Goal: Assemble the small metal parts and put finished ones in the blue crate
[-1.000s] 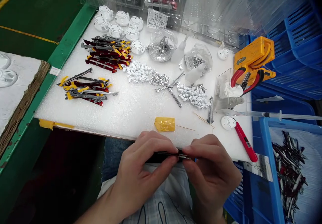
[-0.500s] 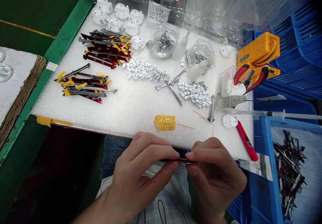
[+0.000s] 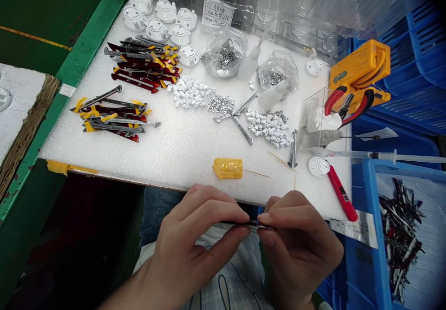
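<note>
Between my two hands is a thin, dark, shiny strip (image 3: 253, 224), seen nearly edge-on just beyond the table's front edge. My left hand (image 3: 202, 233) pinches its left part between thumb and fingertips. The strip's right end is pinched by my right hand (image 3: 299, 235), the thumb below and the index finger above. Fingers hide most of the strip. Closest to the hands on the table is a yellow taped piece (image 3: 227, 168) with a glossy clear blob on top. A thin wooden stick (image 3: 258, 173) lies beside it.
Chrome and dark red strips with yellow tape (image 3: 114, 119) lie left. White parts (image 3: 190, 93), small metal pieces (image 3: 220, 103) and bagged parts (image 3: 226, 56) fill the middle. On the right are a red cutter (image 3: 342, 194), pliers (image 3: 344, 105), a syringe (image 3: 390, 156) and a blue bin (image 3: 378, 235).
The view has shifted slightly, and the table's things sit a little higher and further left. Both hands keep their pinch on the strip, with barely any movement.
</note>
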### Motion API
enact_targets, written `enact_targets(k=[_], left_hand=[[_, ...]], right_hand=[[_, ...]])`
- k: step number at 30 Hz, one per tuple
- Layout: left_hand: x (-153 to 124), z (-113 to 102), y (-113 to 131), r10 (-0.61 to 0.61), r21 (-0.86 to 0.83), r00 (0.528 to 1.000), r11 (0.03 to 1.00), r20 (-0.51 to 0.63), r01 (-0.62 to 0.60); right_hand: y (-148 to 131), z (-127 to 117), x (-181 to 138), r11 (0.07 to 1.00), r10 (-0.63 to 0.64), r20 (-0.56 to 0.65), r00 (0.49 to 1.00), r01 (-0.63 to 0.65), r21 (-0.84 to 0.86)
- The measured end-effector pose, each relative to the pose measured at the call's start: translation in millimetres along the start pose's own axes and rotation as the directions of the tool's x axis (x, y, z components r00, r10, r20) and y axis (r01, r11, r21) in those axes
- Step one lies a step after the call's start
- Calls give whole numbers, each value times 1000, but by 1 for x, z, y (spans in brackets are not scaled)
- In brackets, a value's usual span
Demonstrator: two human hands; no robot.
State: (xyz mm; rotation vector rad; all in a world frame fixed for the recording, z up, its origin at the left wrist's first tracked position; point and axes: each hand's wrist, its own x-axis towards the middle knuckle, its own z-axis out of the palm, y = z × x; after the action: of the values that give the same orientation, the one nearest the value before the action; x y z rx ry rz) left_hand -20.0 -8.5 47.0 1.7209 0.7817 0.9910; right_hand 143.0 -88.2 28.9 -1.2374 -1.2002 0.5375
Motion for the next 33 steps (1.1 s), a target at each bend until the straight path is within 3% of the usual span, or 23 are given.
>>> enact_targets(k=[4,7,9,12,19,33], left_hand=[[0,-1,-6,-74,-61,997,995,25,76],[-1,-6,-10,-161,-98,987,983,-27,157],[-2,-9,-12,-197,-115,976,976,-90,187],[-1,-10,-12,-226,-100,965,972,-137,213],[3,1,-11,-164,-167,985,974,-60,152],[4,2,2,-113,-215,988,973,-108,88]], right_hand=[[1,2,2,1000,-1,-53,999,-1,-25],[4,2,5,1000,-11,-99,995,8,-25],[7,-1,5,999,10,-56,998,-12,-45],[12,-10,6,989,79,103,991,-65,-133],[16,-19,17,965,-15,313,950,96,-245],[14,-12,10,993,-21,328,944,59,-106]])
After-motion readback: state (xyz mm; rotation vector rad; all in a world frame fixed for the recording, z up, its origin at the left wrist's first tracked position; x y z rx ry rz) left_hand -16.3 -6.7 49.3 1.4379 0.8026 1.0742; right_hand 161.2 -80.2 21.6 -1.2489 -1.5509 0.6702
